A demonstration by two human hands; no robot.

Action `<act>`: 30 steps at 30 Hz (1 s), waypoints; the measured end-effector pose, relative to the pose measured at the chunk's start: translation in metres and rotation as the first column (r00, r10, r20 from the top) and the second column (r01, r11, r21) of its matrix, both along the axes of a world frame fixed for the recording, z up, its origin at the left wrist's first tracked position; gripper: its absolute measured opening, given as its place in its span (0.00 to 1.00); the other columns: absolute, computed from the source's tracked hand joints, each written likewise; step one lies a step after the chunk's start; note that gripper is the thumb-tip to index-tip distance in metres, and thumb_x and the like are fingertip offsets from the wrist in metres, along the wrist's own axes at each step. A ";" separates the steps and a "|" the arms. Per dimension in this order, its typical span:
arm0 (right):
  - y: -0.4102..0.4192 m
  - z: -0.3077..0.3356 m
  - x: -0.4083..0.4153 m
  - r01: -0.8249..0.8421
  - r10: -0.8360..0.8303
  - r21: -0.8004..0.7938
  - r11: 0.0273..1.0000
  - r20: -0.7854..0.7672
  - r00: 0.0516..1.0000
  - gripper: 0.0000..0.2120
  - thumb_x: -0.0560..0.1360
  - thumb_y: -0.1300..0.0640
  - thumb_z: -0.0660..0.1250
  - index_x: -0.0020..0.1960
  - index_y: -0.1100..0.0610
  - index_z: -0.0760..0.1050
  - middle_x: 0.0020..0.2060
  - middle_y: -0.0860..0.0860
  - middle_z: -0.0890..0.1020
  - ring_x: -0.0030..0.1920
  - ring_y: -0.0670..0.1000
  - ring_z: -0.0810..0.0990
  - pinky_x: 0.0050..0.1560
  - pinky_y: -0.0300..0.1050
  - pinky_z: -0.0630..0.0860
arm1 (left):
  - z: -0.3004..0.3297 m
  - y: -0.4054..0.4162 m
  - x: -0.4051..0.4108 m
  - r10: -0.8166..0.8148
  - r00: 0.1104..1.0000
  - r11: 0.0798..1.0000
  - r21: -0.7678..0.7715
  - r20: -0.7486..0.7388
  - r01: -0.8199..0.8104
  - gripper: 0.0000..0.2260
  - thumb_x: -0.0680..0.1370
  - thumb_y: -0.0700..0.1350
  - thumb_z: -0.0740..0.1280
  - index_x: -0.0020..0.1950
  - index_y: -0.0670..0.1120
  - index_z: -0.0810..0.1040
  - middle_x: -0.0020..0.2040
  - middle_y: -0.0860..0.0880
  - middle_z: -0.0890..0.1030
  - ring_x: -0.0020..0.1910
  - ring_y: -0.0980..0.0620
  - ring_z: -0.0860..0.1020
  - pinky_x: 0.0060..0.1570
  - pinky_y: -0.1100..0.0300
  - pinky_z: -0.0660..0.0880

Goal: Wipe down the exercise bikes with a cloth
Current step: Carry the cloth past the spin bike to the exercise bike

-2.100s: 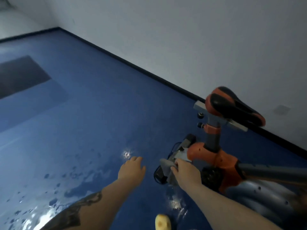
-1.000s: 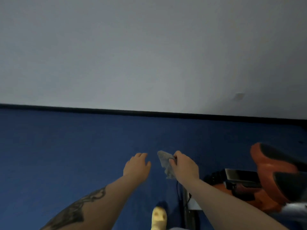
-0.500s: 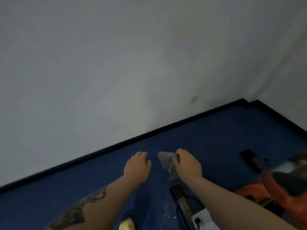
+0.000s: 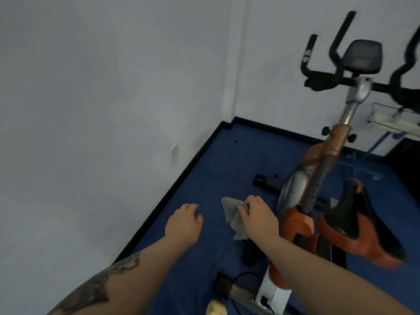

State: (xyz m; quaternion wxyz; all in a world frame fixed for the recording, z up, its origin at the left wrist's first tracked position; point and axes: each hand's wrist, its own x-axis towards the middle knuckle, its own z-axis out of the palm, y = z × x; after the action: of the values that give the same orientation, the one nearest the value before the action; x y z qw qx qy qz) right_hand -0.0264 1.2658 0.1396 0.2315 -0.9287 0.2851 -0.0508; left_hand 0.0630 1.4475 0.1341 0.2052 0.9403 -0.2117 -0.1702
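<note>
Head view: gaze swung off rear frame to whole exercise bike (image 4: 318, 178); right hand (image 4: 259, 218) still pinches cloth (image 4: 231, 213), left hand (image 4: 184, 221) loose, empty. Next surface likely.

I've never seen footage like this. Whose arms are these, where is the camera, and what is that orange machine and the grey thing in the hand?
No robot here: a person wears one camera on the head, looking forward and down, so you see their own arms. The right hand grips a grey cloth. The left hand holds nothing, fingers relaxed. The orange machine is an exercise bike on the blue floor, with a black and orange saddle, black handlebars and a small dark console. The cloth is for wiping it.
</note>
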 end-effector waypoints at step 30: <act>-0.205 0.058 0.208 0.770 -0.774 0.142 0.623 0.258 0.578 0.09 0.79 0.45 0.60 0.47 0.50 0.67 0.36 0.47 0.78 0.35 0.48 0.76 0.31 0.45 0.71 | 0.052 -0.334 0.299 -0.674 0.732 0.703 -0.217 0.098 0.677 0.20 0.81 0.51 0.56 0.73 0.49 0.65 0.73 0.51 0.66 0.68 0.50 0.68 0.67 0.53 0.67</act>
State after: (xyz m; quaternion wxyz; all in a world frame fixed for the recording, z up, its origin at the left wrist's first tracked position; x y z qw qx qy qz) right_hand 0.1821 1.0609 0.1980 0.2325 -0.6920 0.6226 -0.2819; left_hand 0.3616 1.1137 0.1858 0.2386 0.7666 -0.5610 -0.2014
